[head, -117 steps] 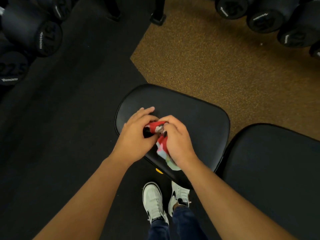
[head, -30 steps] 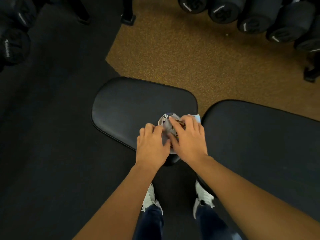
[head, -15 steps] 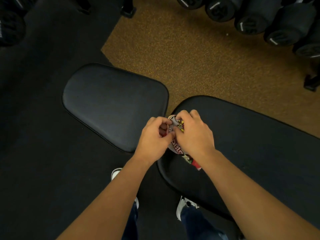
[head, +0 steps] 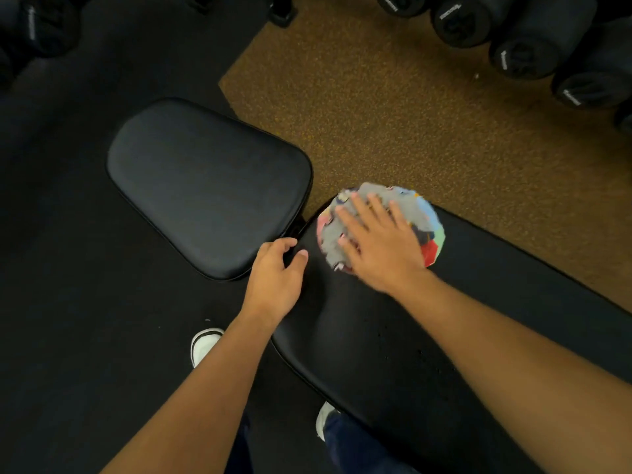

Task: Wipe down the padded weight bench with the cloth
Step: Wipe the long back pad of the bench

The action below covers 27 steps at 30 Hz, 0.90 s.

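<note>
Dark dumbbells (head: 51, 27) are seen at the far left on black floor matting (head: 68, 302). The seat pad (head: 205, 186) of the padded weight bench lies beside the longer back pad (head: 393, 354). The left hand (head: 273, 278) is rested at the gap between the pads, fingers loosely curled, nothing held. The multicoloured cloth (head: 427, 217) is pressed flat onto the back pad's near end by the right hand (head: 379, 241), fingers straight and spread. A dumbbell rack (head: 533, 39) stands beyond brown carpet (head: 410, 97).

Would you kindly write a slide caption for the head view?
Right hand presses a multicoloured cloth flat on the long bench pad; left hand rests at its edge.
</note>
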Available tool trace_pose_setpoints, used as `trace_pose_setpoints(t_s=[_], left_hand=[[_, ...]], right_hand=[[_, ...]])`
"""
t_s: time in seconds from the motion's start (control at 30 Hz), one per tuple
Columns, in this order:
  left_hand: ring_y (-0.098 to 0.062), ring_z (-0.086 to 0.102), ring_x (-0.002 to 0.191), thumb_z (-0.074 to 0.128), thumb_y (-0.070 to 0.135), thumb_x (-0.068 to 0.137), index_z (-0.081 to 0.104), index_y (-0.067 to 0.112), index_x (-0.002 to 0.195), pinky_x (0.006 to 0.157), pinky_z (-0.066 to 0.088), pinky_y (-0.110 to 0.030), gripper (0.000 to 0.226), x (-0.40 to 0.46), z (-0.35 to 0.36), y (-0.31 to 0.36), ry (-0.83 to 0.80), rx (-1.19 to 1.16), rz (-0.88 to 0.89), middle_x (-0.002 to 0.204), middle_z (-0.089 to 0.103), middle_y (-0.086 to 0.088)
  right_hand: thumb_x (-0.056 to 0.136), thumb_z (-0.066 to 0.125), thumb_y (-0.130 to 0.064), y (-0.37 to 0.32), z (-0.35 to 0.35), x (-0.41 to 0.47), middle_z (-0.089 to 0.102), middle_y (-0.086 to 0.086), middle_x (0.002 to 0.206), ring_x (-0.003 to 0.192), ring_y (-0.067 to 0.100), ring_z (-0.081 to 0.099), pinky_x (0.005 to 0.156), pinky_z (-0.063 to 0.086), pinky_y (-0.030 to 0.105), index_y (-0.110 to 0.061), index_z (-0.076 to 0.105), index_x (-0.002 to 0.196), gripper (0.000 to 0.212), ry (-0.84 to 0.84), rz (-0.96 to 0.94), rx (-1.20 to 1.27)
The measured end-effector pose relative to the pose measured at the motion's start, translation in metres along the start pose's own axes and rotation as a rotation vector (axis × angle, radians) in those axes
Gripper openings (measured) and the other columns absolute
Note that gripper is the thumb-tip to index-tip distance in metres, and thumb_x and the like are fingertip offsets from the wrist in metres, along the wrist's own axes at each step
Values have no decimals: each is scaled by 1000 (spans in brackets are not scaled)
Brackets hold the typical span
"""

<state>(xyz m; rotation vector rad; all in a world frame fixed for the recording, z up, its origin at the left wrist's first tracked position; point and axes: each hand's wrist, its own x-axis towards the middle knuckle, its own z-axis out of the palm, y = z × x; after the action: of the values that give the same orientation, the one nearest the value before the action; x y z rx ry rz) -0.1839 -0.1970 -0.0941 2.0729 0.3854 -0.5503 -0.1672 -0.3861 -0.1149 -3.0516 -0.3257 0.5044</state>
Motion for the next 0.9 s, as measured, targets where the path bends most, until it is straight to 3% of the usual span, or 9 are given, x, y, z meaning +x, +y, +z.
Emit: trace_pose_setpoints(t_s=[0.1,0.2,0.27,0.4,0.53,0.67,0.77,0.83,0.9], left_hand=[[-13,52,116,52,32,95,57,18,124,105,39,-32,33,-4,0,-5,24,-51,-56,123,53,4],[-10,51,115,50,31,96,59,18,124,101,37,-26,33,-8,-3,-7,37,-107,-81,122,55,5],[-7,50,110,48,31,97,59,18,123,94,35,-22,31,-10,-6,-7,23,-130,-82,121,55,5],[-6,53,101,45,30,97,61,29,105,86,36,-23,17,-9,-11,-8,1,-181,-81,111,59,6],[-9,54,106,45,33,97,62,29,106,90,39,-26,19,-10,-17,-13,-20,-220,-115,113,60,7],[-4,48,112,45,37,97,59,24,123,93,31,-21,32,-16,-24,-22,-79,-240,-166,120,55,13],[-4,46,118,45,41,96,57,24,129,98,31,-22,38,-16,-29,-29,-108,-264,-198,125,54,15],[-6,47,122,46,41,95,57,24,129,108,32,-29,40,-16,-30,-29,-110,-301,-211,130,55,12],[-10,51,121,45,39,96,61,23,125,106,36,-32,37,-16,-30,-30,-113,-326,-207,126,59,8]], right_hand=[[99,24,-48,16,-4,19,14,5,161,148,27,7,118,2,46,-25,20,152,58,48,145,2],[97,23,-48,-10,1,20,9,7,162,147,32,4,117,2,51,-23,14,153,62,42,216,-29],[97,23,-46,-39,7,6,6,7,162,147,33,4,117,2,53,-22,13,154,63,26,127,-27],[94,24,-45,-81,18,-40,18,8,160,146,34,12,117,8,54,-20,27,151,63,-22,-105,-13],[94,29,-58,-52,10,-45,23,2,159,146,26,18,117,13,47,-32,29,149,61,-80,-295,8],[91,19,-67,-7,-1,1,11,2,162,148,23,7,117,3,46,-38,17,151,67,-34,-47,-30],[93,25,-60,-25,5,14,5,5,162,148,25,0,118,-2,48,-31,15,153,67,17,141,-27],[94,25,-57,-51,10,7,2,6,162,148,28,-2,117,-1,50,-29,11,154,67,9,133,-14],[95,24,-55,-74,15,-10,0,6,162,148,28,-5,118,-2,51,-28,11,153,66,-8,46,-4]])
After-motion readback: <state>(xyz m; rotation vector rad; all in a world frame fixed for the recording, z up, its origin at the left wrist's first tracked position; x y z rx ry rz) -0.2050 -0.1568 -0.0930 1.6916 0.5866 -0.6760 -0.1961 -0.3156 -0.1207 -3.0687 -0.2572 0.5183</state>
